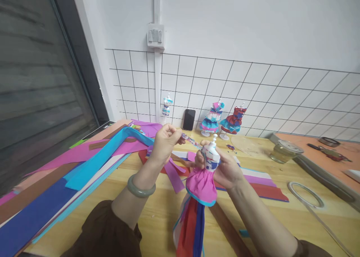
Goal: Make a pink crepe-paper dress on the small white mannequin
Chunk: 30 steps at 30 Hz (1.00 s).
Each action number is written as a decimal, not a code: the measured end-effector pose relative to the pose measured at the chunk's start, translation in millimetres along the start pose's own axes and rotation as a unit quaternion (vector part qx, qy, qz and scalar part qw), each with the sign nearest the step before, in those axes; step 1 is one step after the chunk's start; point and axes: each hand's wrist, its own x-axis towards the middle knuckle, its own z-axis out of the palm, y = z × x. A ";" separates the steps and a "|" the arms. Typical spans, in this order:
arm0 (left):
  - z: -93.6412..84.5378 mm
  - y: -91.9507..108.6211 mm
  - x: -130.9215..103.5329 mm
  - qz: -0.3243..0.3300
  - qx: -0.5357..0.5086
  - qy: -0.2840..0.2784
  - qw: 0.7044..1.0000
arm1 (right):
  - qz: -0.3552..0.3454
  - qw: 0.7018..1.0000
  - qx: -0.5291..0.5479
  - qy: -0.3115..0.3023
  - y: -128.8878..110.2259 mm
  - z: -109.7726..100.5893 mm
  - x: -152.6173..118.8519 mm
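My right hand (229,170) is closed around a small white dress form (211,156), which stands upright over the table. The form wears a pink crepe-paper skirt (201,184) edged in light blue, with red, dark blue and white strips (191,227) hanging below it. To the left, my left hand (165,140) pinches the end of a thin multicoloured paper strip (189,139). That strip stretches from my left fingertips to the form's upper body, where right-hand fingers partly cover it.
Long coloured paper strips (112,144) spread over the left of the wooden table. Dressed forms (210,118) and a phone (189,119) stand by the wall. On the right are a lidded cup (285,152), a white ring (306,194) and an orange tray (317,155).
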 end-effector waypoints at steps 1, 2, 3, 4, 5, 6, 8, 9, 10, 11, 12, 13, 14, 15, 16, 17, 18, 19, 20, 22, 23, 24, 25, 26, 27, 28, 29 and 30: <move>0.1 2.0 0.0 -0.014 -0.019 0.007 1.000 | 0.003 1.000 -0.001 0.005 0.0 0.1 0.3; 0.2 4.2 -0.4 -0.024 -0.035 0.013 0.999 | 0.001 1.000 -0.007 0.007 0.4 0.6 0.5; 0.5 6.4 -1.0 -0.032 -0.047 0.016 0.998 | -0.008 1.000 -0.017 0.007 1.2 1.3 0.6; 0.7 8.5 -1.9 -0.039 -0.054 0.017 0.998 | -0.021 0.999 -0.031 0.006 2.1 2.2 0.6; 0.7 10.3 -2.9 -0.043 -0.059 0.015 0.997 | -0.036 0.998 -0.046 0.007 3.2 3.1 0.5; 0.7 11.9 -3.9 -0.048 -0.062 0.012 0.997 | -0.046 0.997 -0.062 0.010 4.2 4.0 0.4; 0.2 14.1 -5.6 -0.054 -0.068 0.000 0.996 | -0.052 0.994 -0.090 0.019 5.3 5.3 -0.2; -0.2 14.8 -6.3 -0.056 -0.071 -0.007 0.996 | -0.051 0.993 -0.101 0.025 5.3 5.5 -0.4; -0.5 15.4 -6.9 -0.056 -0.076 -0.013 0.995 | -0.049 0.992 -0.114 0.029 5.0 5.4 -0.7; -0.7 15.8 -7.3 -0.055 -0.082 -0.018 0.995 | -0.046 0.990 -0.127 0.033 4.4 4.9 -0.9; -0.8 16.2 -7.8 -0.053 -0.089 -0.022 0.994 | -0.042 0.989 -0.139 0.035 3.6 4.0 -0.9; -0.7 16.5 -8.2 -0.054 -0.096 -0.026 0.994 | -0.038 0.987 -0.149 0.037 2.8 2.6 -0.9; -0.4 16.9 -8.8 -0.057 -0.104 -0.032 0.992 | -0.034 0.986 -0.158 0.040 1.9 0.9 -0.8; 0.0 17.4 -9.5 -0.063 -0.112 -0.040 0.991 | -0.032 0.985 -0.164 0.044 1.2 -1.1 -0.5; 0.5 18.0 -10.3 -0.071 -0.118 -0.050 0.989 | -0.032 0.984 -0.169 0.050 0.6 -3.3 -0.2; 1.0 18.7 -11.2 -0.079 -0.122 -0.060 0.987 | -0.037 0.983 -0.173 0.058 0.1 -5.5 0.3; 1.6 19.4 -12.3 -0.086 -0.125 -0.070 0.986 | -0.043 0.981 -0.178 0.065 -0.2 -7.4 0.8; 2.1 20.0 -13.2 -0.090 -0.126 -0.076 0.985 | -0.048 0.979 -0.182 0.073 -0.3 -8.9 1.4; 2.6 20.5 -14.1 -0.092 -0.126 -0.079 0.985 | -0.050 0.978 -0.186 0.080 -0.3 -10.1 2.0; 3.4 20.8 -14.9 -0.090 -0.128 -0.073 0.985 | -0.054 0.975 -0.196 0.095 0.4 -11.1 3.2; 3.5 20.5 -14.8 -0.085 -0.131 -0.065 0.986 | -0.058 0.972 -0.204 0.103 1.1 -11.1 3.7; 3.5 20.1 -14.4 -0.079 -0.137 -0.053 0.986 | -0.063 0.968 -0.216 0.109 2.1 -10.9 4.0; 3.3 19.6 -13.7 -0.075 -0.145 -0.039 0.986 | -0.073 0.963 -0.233 0.111 3.1 -10.5 4.1; 3.0 19.1 -12.8 -0.073 -0.154 -0.025 0.985 | -0.084 0.958 -0.252 0.112 4.2 -10.0 3.9; 2.5 18.7 -11.8 -0.074 -0.163 -0.011 0.984 | -0.095 0.953 -0.268 0.110 5.4 -9.3 3.5; 1.8 18.4 -10.8 -0.077 -0.171 0.003 0.982 | -0.104 0.949 -0.279 0.106 6.4 -8.6 3.0; 1.2 18.3 -9.9 -0.080 -0.176 0.017 0.981 | -0.112 0.947 -0.284 0.103 7.3 -7.8 2.4; 0.5 18.3 -9.0 -0.080 -0.180 0.030 0.980 | -0.120 0.946 -0.283 0.100 8.0 -7.1 1.8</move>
